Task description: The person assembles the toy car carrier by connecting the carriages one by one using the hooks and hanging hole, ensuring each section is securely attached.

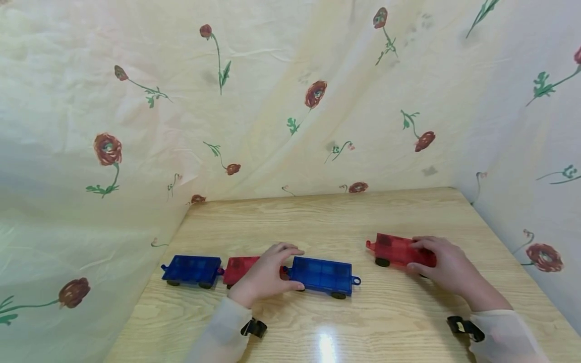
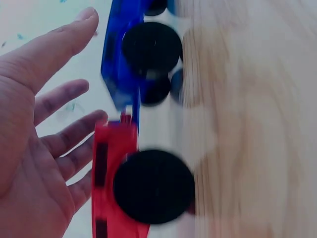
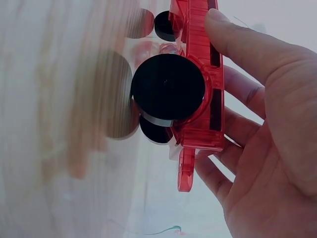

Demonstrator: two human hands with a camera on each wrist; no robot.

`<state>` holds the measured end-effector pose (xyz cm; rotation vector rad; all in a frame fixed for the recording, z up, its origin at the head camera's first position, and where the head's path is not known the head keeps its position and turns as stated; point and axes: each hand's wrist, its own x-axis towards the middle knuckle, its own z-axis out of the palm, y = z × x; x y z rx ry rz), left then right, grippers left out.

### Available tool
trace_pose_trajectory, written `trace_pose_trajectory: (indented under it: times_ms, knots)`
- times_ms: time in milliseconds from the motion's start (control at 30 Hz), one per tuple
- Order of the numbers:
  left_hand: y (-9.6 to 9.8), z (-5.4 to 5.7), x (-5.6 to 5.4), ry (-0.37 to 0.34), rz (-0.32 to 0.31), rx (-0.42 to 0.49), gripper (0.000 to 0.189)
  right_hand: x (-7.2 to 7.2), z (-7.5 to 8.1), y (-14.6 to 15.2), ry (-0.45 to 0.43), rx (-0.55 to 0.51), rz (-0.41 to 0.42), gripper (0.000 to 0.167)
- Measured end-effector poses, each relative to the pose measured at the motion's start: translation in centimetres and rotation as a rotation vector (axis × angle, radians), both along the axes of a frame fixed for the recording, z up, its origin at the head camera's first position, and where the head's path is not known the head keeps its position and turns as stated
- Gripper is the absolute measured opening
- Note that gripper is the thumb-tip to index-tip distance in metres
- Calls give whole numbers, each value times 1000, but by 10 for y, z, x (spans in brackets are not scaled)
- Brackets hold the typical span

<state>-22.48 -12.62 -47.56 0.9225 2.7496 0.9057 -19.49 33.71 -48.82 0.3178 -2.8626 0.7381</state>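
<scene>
2 blue cars (image 1: 321,274), 2 red cars (image 1: 394,249), all see-thru plastic w/ round blk wheels (image 3: 168,89), on wood-grain tabletop (image 1: 272,222). 3 in row, L edge to mid; L hand (image 1: 266,275) there, fingers spread apart. R hand (image 1: 444,264) clamps 1 red twd R edge, thumb & fingers.

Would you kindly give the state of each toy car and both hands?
Left blue car: upright, seemingly coupled.
Middle red car: upright, seemingly coupled both ends.
Right blue car: upright, its right end free.
Right red car: upright, uncoupled, gripped.
Left hand: fingers apart, near the Right blue car.
Right hand: grips the Right red car.
</scene>
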Motion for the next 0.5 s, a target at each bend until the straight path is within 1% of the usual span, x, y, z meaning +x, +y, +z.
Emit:
trace_pose_trajectory:
  times_ms: [167, 233, 300, 367, 500]
  knots:
    - [20, -1, -1, 64, -60, -46, 78, 2, 1, -2, 5, -9, 10, 58]
    - [28, -2, -2, 99, -78, -69, 79, 2, 1, -2, 10, -5, 7, 58]
    - [36, -2, -2, 118, -92, -86, 79, 2, 1, -3, 11, -2, 5, 57]
    - [42, -3, -2, 127, -97, -110, 81, 3, 2, -3, 6, -3, 7, 57]
    - [52, -5, 1, 113, -110, -164, 84, 3, 3, -5, -1, -8, 19, 56]
